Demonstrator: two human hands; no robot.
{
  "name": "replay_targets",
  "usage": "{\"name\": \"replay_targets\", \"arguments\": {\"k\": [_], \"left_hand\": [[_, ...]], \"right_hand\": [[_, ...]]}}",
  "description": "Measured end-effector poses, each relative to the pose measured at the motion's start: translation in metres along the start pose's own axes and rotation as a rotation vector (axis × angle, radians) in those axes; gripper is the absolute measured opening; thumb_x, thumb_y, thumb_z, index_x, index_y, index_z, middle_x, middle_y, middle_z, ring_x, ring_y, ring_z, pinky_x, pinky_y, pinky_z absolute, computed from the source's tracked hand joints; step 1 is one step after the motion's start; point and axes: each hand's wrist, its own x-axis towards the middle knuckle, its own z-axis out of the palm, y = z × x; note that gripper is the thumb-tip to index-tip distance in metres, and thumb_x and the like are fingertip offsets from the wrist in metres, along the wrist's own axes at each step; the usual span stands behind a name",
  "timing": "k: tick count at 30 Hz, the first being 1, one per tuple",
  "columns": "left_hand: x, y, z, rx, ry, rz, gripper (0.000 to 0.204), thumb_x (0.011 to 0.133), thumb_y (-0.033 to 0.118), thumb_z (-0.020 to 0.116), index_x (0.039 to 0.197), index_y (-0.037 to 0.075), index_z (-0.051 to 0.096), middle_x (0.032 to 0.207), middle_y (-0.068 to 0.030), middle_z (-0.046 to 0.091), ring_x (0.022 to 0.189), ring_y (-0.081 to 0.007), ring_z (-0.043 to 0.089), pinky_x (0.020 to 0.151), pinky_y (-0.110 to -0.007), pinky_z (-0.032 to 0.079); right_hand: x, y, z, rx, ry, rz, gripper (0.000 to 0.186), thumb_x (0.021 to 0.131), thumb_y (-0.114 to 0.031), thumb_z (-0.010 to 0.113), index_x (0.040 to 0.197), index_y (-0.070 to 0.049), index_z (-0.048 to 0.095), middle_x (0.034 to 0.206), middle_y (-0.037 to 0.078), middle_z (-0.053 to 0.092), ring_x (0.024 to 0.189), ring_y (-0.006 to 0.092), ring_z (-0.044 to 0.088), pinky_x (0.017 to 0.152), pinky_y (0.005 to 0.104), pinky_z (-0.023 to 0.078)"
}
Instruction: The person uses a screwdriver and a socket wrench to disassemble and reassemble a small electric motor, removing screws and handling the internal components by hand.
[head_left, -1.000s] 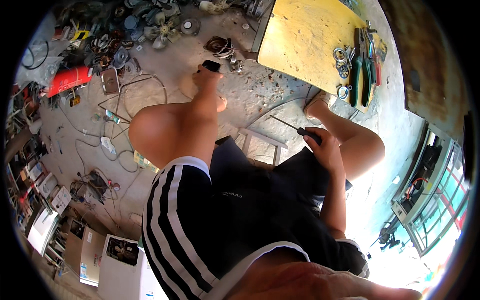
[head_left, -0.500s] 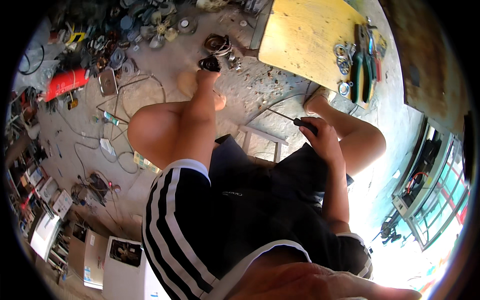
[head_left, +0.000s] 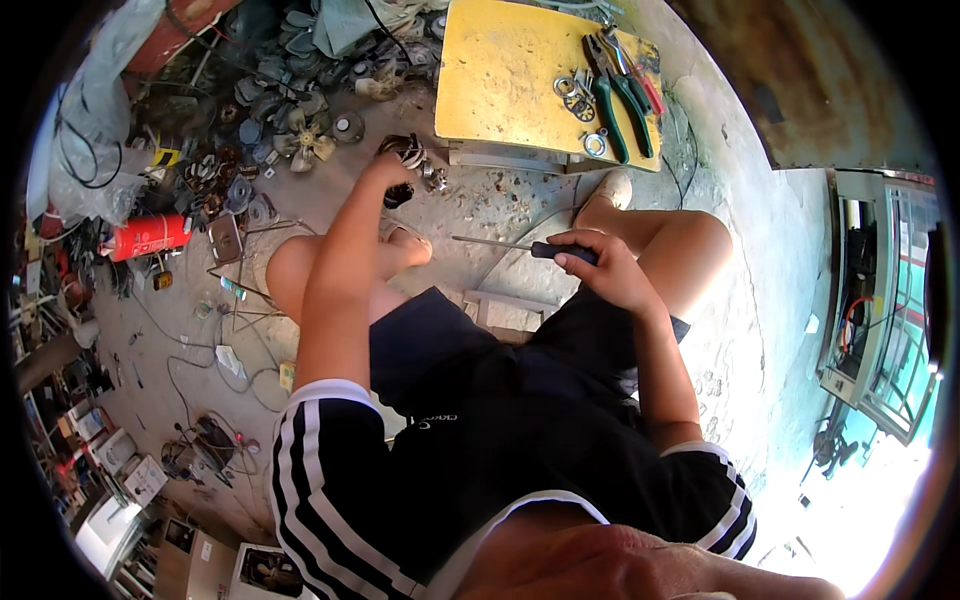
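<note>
Loc: wkshp | pliers (head_left: 604, 110) + metal rings (head_left: 595, 143) on ylw tbl (head_left: 510, 80) | fan parts (head_left: 304, 140) heaped on flr (head_left: 470, 215)

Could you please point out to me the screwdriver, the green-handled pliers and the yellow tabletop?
Screwdriver (head_left: 545, 251): head view, on the front part of its black handle.
Green-handled pliers (head_left: 605, 112): head view, on the left one of the two handles.
Yellow tabletop (head_left: 500, 85): head view, on its bare surface.

White glare washes out the lower right; the far left is dim. Edges bow toward the black rim. The left hand (head_left: 386, 173) looks blurred.
</note>
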Motion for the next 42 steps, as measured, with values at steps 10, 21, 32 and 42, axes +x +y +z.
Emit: {"name": "replay_targets", "arguments": {"k": [10,21,32,42], "left_hand": [[-0.092,0.104,-0.167,-0.088,0.888,0.101,0.046,0.087,0.04,0.066,0.123,0.012,0.064,0.112,-0.0147,0.068,0.104,-0.0349,0.064,0.088,-0.044,0.05],[-0.107,0.268,-0.11,-0.048,0.798,0.689,0.051,0.081,0.048,0.073,0.118,0.013,0.067,0.113,-0.0087,0.064,0.11,-0.027,0.056,0.096,-0.045,0.036],[-0.093,0.322,-0.088,0.131,0.639,0.595,0.113,0.055,0.063,0.084,0.145,0.008,0.043,0.138,-0.0092,0.049,0.133,-0.027,0.037,0.103,-0.044,0.03],[-0.073,0.318,-0.099,0.07,0.613,0.635,0.083,0.065,0.045,0.085,0.135,0.012,0.056,0.128,-0.0086,0.056,0.121,-0.0296,0.05,0.097,-0.045,0.04]], "right_hand": [[-0.016,-0.004,-0.014,0.715,0.516,-0.029,0.035,0.099,-0.02,0.061,0.128,-0.001,0.06,0.085,-0.001,0.062,0.064,0.0017,0.044,0.053,0.0175,0.031],[-0.063,-0.006,-0.058,0.278,0.877,0.089,0.033,0.096,-0.025,0.065,0.124,-0.007,0.066,0.082,-0.003,0.062,0.072,0.0042,0.054,0.061,0.0179,0.038],[0.061,0.019,-0.098,-0.48,1.032,-0.184,0.037,0.095,-0.021,0.062,0.13,-0.008,0.058,0.117,0.017,0.063,0.108,0.0297,0.061,0.094,0.037,0.047],[0.114,0.032,-0.081,-0.762,1.103,-0.175,0.038,0.088,-0.024,0.067,0.125,-0.018,0.062,0.119,0.008,0.061,0.115,0.0306,0.054,0.096,0.0461,0.041]]}}
